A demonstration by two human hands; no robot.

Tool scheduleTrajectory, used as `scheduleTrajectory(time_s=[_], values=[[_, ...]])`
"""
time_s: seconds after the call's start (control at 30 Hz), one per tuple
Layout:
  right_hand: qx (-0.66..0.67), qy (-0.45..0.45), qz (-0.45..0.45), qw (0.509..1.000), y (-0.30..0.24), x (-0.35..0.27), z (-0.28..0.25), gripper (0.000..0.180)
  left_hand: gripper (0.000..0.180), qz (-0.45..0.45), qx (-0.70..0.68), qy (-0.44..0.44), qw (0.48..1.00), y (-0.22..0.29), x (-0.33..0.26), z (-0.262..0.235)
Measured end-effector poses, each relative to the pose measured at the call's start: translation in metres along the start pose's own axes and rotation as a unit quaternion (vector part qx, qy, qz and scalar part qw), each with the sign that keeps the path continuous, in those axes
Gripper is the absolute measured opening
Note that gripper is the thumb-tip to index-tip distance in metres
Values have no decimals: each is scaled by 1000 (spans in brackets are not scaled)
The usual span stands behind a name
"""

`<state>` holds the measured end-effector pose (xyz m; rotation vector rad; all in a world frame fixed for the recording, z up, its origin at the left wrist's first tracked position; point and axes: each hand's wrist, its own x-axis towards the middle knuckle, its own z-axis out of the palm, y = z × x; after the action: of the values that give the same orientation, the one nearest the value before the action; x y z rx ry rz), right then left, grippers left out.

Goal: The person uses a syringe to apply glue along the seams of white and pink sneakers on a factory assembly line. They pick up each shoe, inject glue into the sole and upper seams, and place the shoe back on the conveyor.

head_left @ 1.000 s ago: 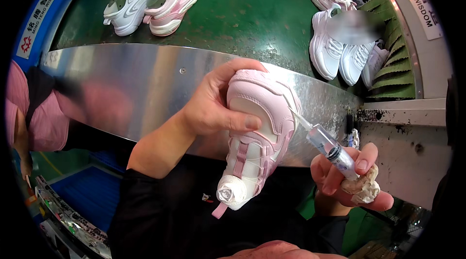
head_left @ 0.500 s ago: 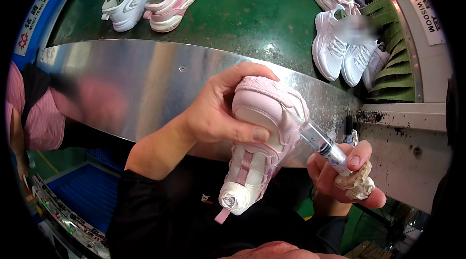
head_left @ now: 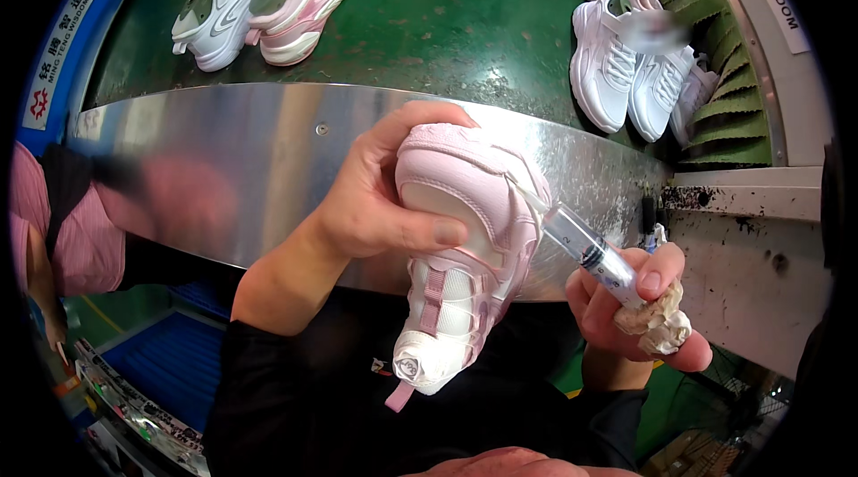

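Observation:
My left hand is wrapped round the toe end of a pink and white sneaker, its thumb across the upper. The sneaker's heel, with a pink pull tab, points down toward me, and white paper is stuffed in its opening. In my right hand is a clear plastic syringe with a dark plunger seal. Its tip meets the sneaker's right side near the sole edge; the exact contact is too small to make out. A crumpled, off-white wad is tucked in the same hand's fingers.
Beyond a shiny metal edge lies a green work surface. A white sneaker and a pink one stand far left. Several shoes, including a white sneaker, sit far right by green flaps. Another person's pink sleeve shows at left.
The sneaker and my left hand have shifted slightly left in the picture. The syringe tip stays at the shoe's side as the view moves a little.

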<state>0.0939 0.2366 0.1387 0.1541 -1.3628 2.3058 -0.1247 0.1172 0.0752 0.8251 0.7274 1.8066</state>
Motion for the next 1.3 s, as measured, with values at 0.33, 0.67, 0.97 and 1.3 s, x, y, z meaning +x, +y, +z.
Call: scheduleTrajectory(time_s=[0.33, 0.67, 0.97, 1.3], values=[[22, 4, -24, 999, 11, -3, -6, 78, 73, 18, -1, -10, 1000, -2, 4, -7], [29, 49, -8, 998, 22, -33, -19, 76, 70, -24, -74, 60, 995, -8, 8, -18], [48, 35, -29, 998, 41, -55, -33, 80, 52, -61, -73, 96, 991, -9, 10, -23], [21, 48, -2, 999, 43, -86, -31, 81, 40, -69, -101, 140, 983, -19, 11, -36]])
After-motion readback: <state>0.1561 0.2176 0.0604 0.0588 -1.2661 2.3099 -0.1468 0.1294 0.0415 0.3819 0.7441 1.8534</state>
